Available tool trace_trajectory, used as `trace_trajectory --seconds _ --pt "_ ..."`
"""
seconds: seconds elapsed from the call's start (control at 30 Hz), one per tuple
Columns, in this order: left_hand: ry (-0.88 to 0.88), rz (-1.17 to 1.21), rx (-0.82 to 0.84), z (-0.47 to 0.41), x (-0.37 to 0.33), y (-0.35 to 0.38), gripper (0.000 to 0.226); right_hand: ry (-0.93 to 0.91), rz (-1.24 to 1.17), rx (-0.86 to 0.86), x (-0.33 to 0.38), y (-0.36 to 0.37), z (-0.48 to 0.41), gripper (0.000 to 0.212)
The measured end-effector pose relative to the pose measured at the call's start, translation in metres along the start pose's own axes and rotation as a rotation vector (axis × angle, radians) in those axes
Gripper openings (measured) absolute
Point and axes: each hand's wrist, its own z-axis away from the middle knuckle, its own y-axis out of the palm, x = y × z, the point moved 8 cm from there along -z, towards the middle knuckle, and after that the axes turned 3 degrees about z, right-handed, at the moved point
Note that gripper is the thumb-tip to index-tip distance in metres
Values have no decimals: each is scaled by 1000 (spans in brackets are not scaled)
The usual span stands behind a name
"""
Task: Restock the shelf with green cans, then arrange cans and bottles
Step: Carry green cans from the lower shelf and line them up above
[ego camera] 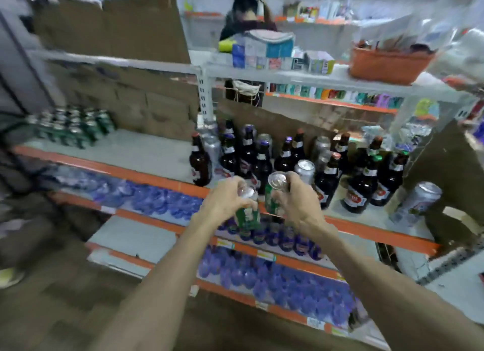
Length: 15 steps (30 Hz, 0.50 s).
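Note:
My left hand grips a green can from above, just in front of the orange-edged shelf. Beside it, my right hand holds a second green can by its side, silver top showing. Both cans hang at the shelf's front edge, near the brown bottles. A block of green cans stands at the shelf's far left. A silver can stands among the bottles, right behind my right hand.
A large silver can leans at the shelf's right end. Lower shelves hold purple-capped bottles. The upper shelf carries boxes and an orange basket. A person stands behind the rack. Bare shelf surface lies between the green cans and the bottles.

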Motion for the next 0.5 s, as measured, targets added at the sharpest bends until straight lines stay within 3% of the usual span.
trace_trajectory --seconds 0.07,0.27,0.5 --pt "-4 15 -70 18 18 -73 57 -40 -7 -33 68 -1 -10 29" --pt "-52 -18 -287 75 85 -260 35 -169 -36 -41 251 31 -6 37" --pt "-98 28 -421 114 164 -378 46 -268 -69 31 387 108 -21 36"
